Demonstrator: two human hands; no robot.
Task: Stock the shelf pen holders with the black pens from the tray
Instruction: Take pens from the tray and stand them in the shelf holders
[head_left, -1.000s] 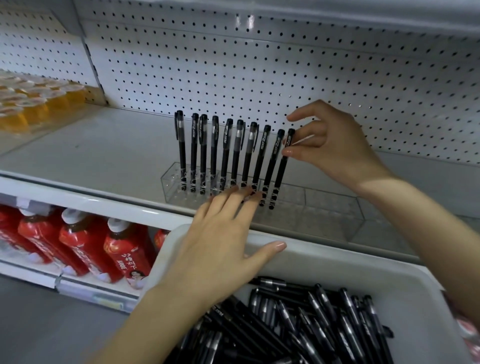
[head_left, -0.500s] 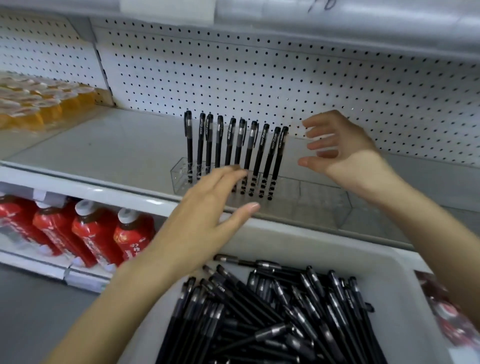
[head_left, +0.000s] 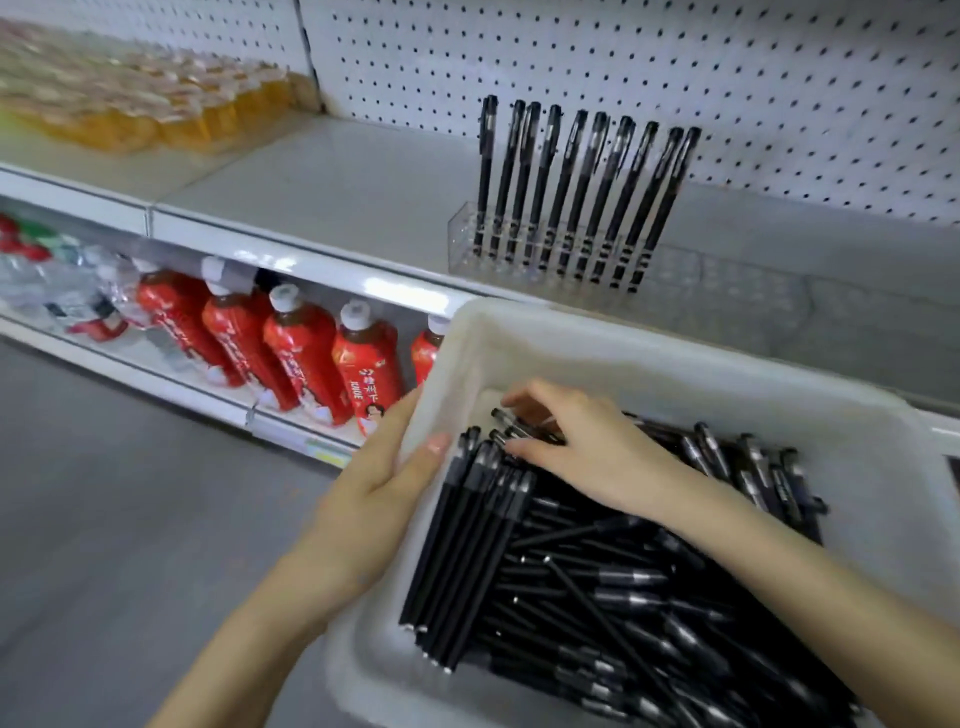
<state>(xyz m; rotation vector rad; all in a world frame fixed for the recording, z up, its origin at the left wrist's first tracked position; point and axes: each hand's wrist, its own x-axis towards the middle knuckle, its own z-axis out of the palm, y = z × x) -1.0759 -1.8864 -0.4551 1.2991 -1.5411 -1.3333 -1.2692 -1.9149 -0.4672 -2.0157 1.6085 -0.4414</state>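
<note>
L hand (head_left: 384, 478) has the tray (head_left: 675, 358) by its left wall; thumb hooked inside over the rim, fingers down the outside; firm hold. R hand (head_left: 587, 447) is down among the black pens (head_left: 597, 582), just right of the L thumb, palm down; fingers bent over the ends of a couple of them in the far-left corner, index on the far side, thumb on the near side; whether they're actually pinched, can't tell. Rest of the pile lies loose & criss-crossed under and right of the R wrist; a tidier bunch (head_left: 467, 545) lies parallel along the wall right beside the L thumb, caps pointing away. Ahead of both hands, past the tray's far rim, the clear pen holder (head_left: 462, 244) sits on the shelf (head_left: 337, 192); ten standing pens (head_left: 582, 197) in a row in it, caps up, leaning a bit right, at the holder's L-hand end; pegboard (head_left: 675, 62) behind. Left of the L hand, red bottles (head_left: 301, 353) w/ white caps on the shelf below; orange packs (head_left: 130, 114) far up-left, blurred; grey floor (head_left: 104, 519) beside the L forearm.
</note>
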